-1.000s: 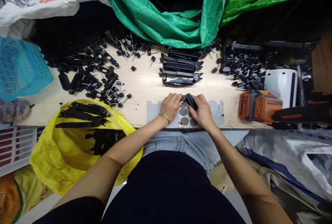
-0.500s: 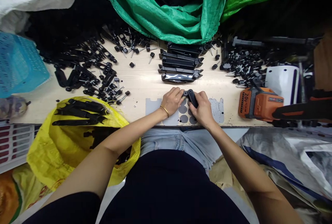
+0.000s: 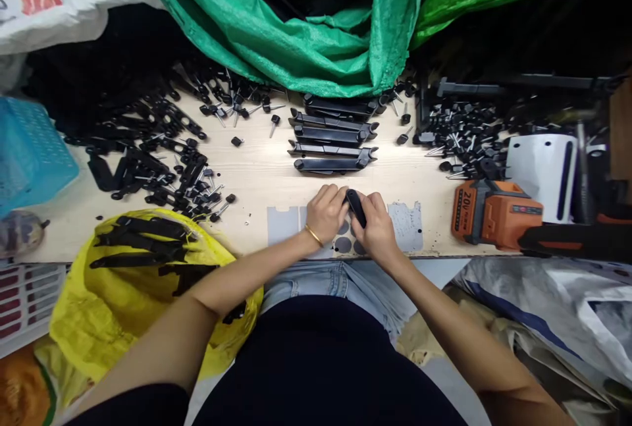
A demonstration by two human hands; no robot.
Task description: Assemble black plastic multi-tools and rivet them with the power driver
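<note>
My right hand [image 3: 376,227] is closed around a short black plastic arm piece [image 3: 356,207], its rounded end pointing away from me. My left hand [image 3: 326,215] pinches at that rounded end. Whatever its fingertips hold there is mostly hidden. Both hands rest over a grey sheet with dark round spots [image 3: 344,244] at the bench's front edge. Beyond them lies a stack of long black plastic parts with forked ends [image 3: 334,133], side by side in rows.
Black clips and screw knobs [image 3: 197,176] lie heaped on the left, more knobs [image 3: 461,130] on the right. An orange battery tool [image 3: 498,212] stands at right. A yellow sack [image 3: 89,307] holds black parts. Green sack [image 3: 276,51] hangs over the back; a blue basket [image 3: 34,149] is far left.
My hands have come closer together. The small round-ended piece seen between them earlier is now hidden at my left fingertips. The whole view has shifted slightly.
</note>
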